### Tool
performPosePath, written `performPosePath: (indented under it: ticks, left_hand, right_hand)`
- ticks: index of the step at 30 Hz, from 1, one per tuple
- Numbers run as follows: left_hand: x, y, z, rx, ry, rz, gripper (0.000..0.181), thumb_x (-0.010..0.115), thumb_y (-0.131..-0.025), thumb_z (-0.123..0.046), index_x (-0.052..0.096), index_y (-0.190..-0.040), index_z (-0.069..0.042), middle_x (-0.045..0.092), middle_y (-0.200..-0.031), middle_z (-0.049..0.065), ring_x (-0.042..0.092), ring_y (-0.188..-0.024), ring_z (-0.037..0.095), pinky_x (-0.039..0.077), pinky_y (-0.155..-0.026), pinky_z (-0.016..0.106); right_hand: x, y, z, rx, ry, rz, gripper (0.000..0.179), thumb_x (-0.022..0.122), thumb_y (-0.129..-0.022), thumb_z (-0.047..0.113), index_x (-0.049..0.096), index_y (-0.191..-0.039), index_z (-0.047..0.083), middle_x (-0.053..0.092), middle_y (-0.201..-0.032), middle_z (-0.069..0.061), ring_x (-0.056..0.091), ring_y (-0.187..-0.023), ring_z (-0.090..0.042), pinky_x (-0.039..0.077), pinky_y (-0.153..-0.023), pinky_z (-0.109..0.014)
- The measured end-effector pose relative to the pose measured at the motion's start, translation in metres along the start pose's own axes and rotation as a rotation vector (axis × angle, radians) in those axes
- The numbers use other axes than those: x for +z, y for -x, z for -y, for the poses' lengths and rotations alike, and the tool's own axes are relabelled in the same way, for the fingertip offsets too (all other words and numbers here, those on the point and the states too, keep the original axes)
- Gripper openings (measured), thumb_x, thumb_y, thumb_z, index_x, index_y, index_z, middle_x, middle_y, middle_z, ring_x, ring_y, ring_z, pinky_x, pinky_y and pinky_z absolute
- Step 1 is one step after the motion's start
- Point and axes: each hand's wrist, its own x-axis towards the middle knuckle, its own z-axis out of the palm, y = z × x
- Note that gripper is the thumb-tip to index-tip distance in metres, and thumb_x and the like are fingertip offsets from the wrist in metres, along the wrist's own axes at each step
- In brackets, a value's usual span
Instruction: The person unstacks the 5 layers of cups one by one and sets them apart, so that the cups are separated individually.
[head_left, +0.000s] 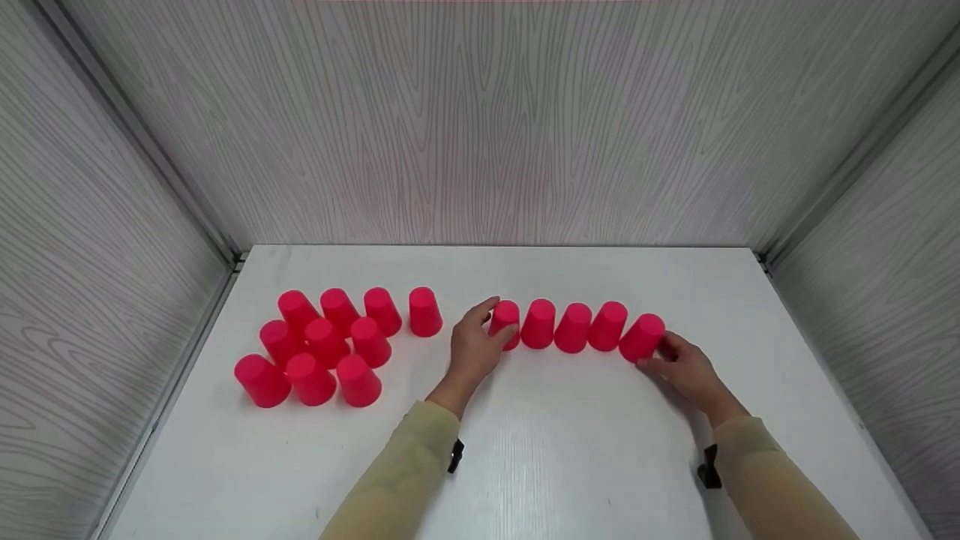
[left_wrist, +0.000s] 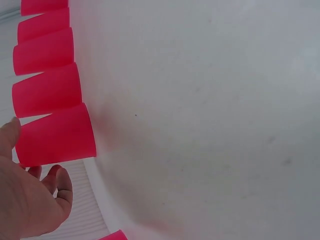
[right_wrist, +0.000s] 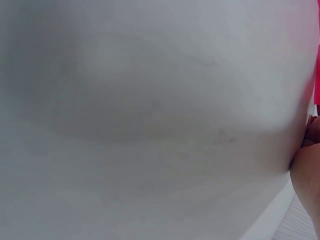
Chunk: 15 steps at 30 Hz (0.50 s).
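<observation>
Several pink cups stand upside down in a slightly curved row on the white table. At the row's left end my left hand point(head_left: 474, 346) grips a pink cup point(head_left: 503, 330), thumb across its front and forefinger behind. In the left wrist view that end cup point(left_wrist: 57, 135) shows its side, with the thumb at its narrow end and the other fingers curled beside it. My right hand point(head_left: 686, 370) holds the right-end cup point(head_left: 642, 337), thumb low at the front and fingers at its right side. Only an edge of this hand point(right_wrist: 307, 165) appears in the right wrist view.
To the left, more upside-down pink cups point(head_left: 327, 343) stand in close rows, and a single pink cup point(head_left: 425, 311) is just right of their back row. Wood-grain panels point(head_left: 480, 127) enclose the white table point(head_left: 570, 442) at the back and both sides.
</observation>
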Motion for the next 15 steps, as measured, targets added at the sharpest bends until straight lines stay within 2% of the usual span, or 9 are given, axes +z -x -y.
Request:
performPosePath:
  ticks: [9, 15]
  left_hand:
    - [0.0012, -0.0008, 0.0007, 0.008, 0.001, -0.006, 0.063, 0.080, -0.098, -0.019, 0.055, -0.154, -0.011, 0.060, -0.150, 0.008, 0.056, -0.138, 0.028, 0.052, -0.109, 0.041]
    - [-0.0022, 0.0049, 0.0029, 0.006, 0.024, -0.034, 0.061, 0.081, -0.097, -0.019, 0.057, -0.152, -0.012, 0.062, -0.147, 0.008, 0.057, -0.137, 0.028, 0.052, -0.110, 0.041]
  right_hand:
    - [-0.0004, -0.0005, 0.0001, -0.004, 0.003, 0.004, 0.095, 0.081, -0.094, 0.045, 0.031, -0.167, 0.011, 0.038, -0.165, -0.019, 0.031, -0.154, -0.045, 0.040, -0.119, -0.056]
    - [-0.0007, -0.0001, 0.0008, 0.001, 0.008, 0.009, 0.093, 0.080, -0.096, 0.044, 0.030, -0.167, 0.009, 0.037, -0.166, -0.020, 0.031, -0.154, -0.045, 0.039, -0.120, -0.055]
